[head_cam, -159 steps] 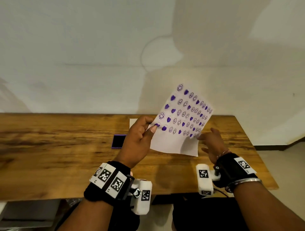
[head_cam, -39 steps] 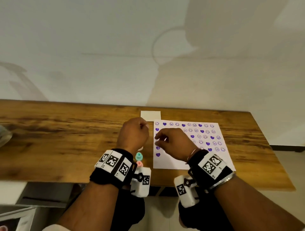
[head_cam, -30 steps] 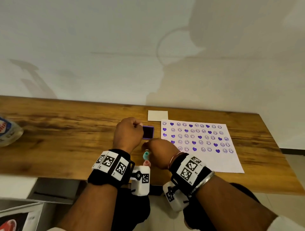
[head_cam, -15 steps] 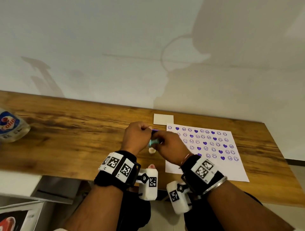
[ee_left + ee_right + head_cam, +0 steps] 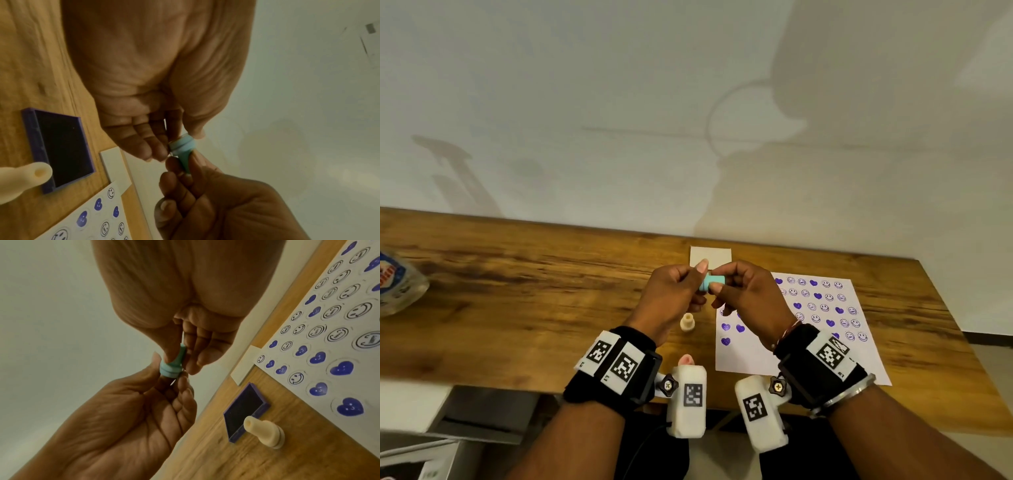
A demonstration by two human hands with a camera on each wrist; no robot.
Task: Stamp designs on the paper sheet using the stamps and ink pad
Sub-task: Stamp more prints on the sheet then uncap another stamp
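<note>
A teal stamp (image 5: 710, 282) is held in the air between both hands, above the back of the table. My right hand (image 5: 722, 286) pinches its narrow handle (image 5: 182, 352). My left hand (image 5: 700, 284) pinches its wide end (image 5: 182, 145) with thumb and fingertips. The paper sheet (image 5: 822, 346) lies flat at the right, covered with several purple hearts and smiley faces. The purple ink pad (image 5: 61, 146) lies open on the wood beside the sheet and is hidden by my hands in the head view. A cream stamp (image 5: 687, 322) stands upright below my hands.
A pink stamp (image 5: 686, 359) stands near the front edge, half hidden by my left wrist camera. A small white card (image 5: 710, 255) lies behind the ink pad. A plastic bottle (image 5: 397, 287) lies at the far left of the wooden table (image 5: 517, 308).
The sheet, held up earlier, now lies flat. My right hand took the teal stamp from near the front edge and lifted it to my left hand, which now holds its wide end.
</note>
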